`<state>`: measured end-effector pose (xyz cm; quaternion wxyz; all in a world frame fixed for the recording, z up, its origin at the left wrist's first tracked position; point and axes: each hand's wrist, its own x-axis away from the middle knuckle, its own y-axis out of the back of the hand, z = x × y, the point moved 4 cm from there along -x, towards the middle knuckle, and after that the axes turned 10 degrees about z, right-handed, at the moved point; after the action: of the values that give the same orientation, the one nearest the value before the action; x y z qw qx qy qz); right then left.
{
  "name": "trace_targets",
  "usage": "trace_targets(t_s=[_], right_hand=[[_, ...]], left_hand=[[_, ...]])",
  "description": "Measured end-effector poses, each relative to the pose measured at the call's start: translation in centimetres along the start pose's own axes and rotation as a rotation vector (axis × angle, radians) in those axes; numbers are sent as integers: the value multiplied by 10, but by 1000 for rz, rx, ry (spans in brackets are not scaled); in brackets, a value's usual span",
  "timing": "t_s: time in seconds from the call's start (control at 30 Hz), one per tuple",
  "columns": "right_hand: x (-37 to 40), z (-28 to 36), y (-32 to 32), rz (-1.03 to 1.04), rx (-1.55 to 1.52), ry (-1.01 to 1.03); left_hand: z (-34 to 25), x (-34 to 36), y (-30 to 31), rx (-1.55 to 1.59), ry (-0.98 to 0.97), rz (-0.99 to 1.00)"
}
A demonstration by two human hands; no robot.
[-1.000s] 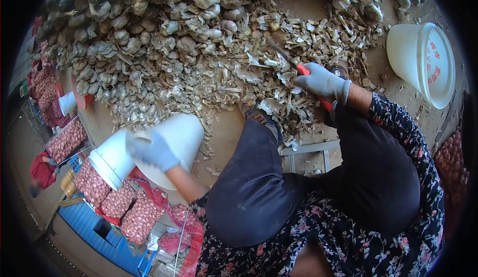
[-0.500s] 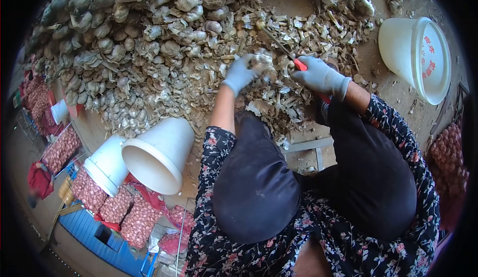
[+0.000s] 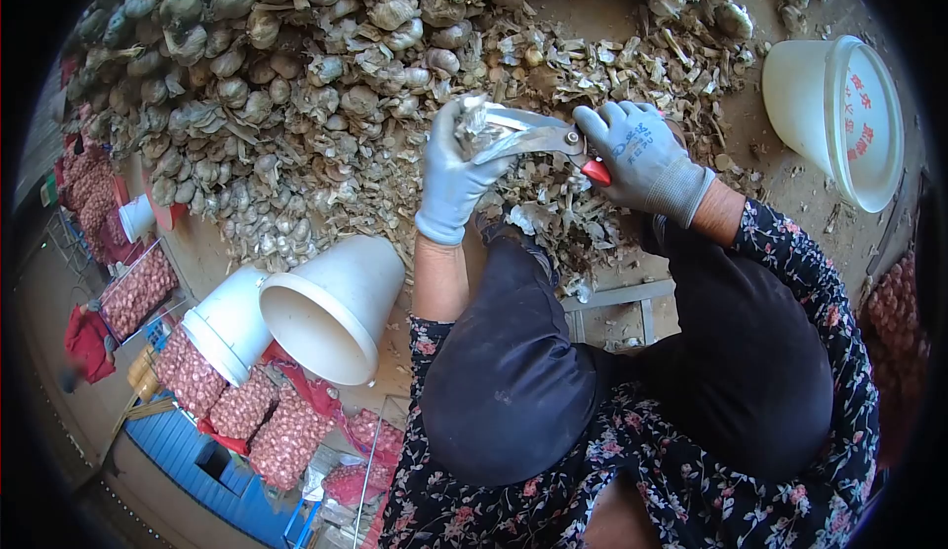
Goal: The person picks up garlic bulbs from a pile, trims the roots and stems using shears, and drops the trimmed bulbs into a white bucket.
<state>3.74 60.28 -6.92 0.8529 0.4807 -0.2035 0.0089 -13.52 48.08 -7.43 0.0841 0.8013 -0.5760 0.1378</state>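
Observation:
My left hand (image 3: pixel 450 176), in a grey-white glove, is closed round a garlic bulb (image 3: pixel 472 122) with papery skin. In my gloved right hand (image 3: pixel 637 154) are red-handled shears (image 3: pixel 571 140); the fingers wrap the handles. The shears' blades are apart and reach left to the bulb, one above the other. Where exactly they meet the bulb or its stem is hard to make out. Below and behind both hands lies a heap of loose dry skins and cut stems (image 3: pixel 583 218).
Untrimmed garlic (image 3: pixel 227 85) is piled at upper left, with cleaner bulbs (image 3: pixel 267 223) below it. Two white buckets (image 3: pixel 360 277) lie left of my knees. A lidded white tub (image 3: pixel 810 105) is at right. Net sacks of garlic (image 3: pixel 286 440) and a person in red (image 3: pixel 89 342) are at lower left.
The shears have swung from pointing up and away to pointing left, with their blades opened at the bulb. My left hand has turned and moved slightly left, the bulb still in it.

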Motion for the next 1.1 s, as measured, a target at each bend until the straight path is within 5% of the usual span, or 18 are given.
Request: trace_targets(t_s=[0.17, 0.27, 0.53, 0.67, 0.77, 0.83, 0.93, 1.1], right_hand=[[-3, 3, 2, -79, 53, -21], [-7, 8, 5, -45, 76, -7], [-18, 3, -22, 193, -49, -21], [-18, -14, -37, 163, -412, -197], [-9, -17, -30, 182, -685, -55], [2, 0, -11, 569, -1005, -293], [-7, 5, -39, 330, -933, 108], [-20, 20, -31, 419, -781, 88]], left_hand=[[1, 3, -2, 79, 4, 24], [3, 7, 6, -198, -24, -64], [-1, 12, 10, -386, 0, -81], [7, 15, 9, 170, 13, -45], [25, 16, 26, 600, -176, -4], [26, 21, 28, 1015, -289, 52], [21, 11, 15, 1259, -310, 216], [34, 12, 10, 1395, -74, 71]])
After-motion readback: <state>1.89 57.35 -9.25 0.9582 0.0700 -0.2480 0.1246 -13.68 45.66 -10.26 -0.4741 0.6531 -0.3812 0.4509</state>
